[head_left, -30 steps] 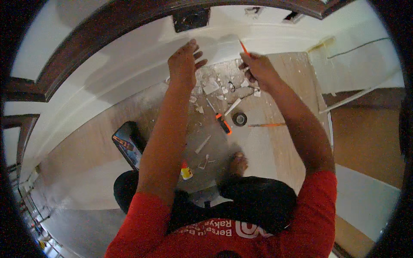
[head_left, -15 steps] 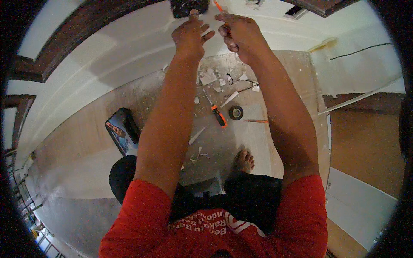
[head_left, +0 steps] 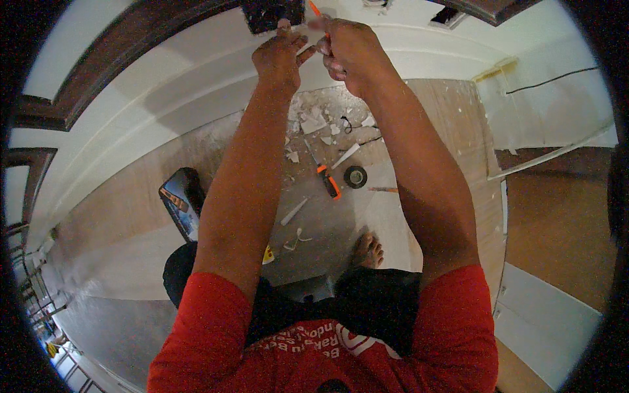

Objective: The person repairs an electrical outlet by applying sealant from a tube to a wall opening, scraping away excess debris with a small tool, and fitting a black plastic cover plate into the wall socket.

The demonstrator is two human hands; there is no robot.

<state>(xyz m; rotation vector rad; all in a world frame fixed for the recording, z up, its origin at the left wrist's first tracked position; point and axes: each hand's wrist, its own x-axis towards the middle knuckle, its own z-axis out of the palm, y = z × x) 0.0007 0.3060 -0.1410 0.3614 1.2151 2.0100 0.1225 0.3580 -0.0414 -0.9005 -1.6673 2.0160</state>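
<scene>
At the top of the view, a black square box or recess (head_left: 274,14) is set in the white wall (head_left: 216,59). My left hand (head_left: 278,57) is up against its lower edge, one fingertip touching there and the other fingers apart. Beside it, my right hand (head_left: 354,54) is closed around a thin orange tool (head_left: 315,8). The tool's tip points up near the box's right side; its exact kind is hard to make out. My fingers hide most of it.
On the floor lie an orange-and-black screwdriver (head_left: 329,182), a roll of black tape (head_left: 355,177) and broken white chips (head_left: 313,123). A dark case (head_left: 180,200) stands left of my left arm. A rectangular hole (head_left: 449,18) opens in the wall at right. My bare foot (head_left: 369,250) is below.
The whole view has shifted a little, so the box and both hands appear slightly further left. Both hands keep nearly the same pose. A yellow item now shows beside my left forearm.
</scene>
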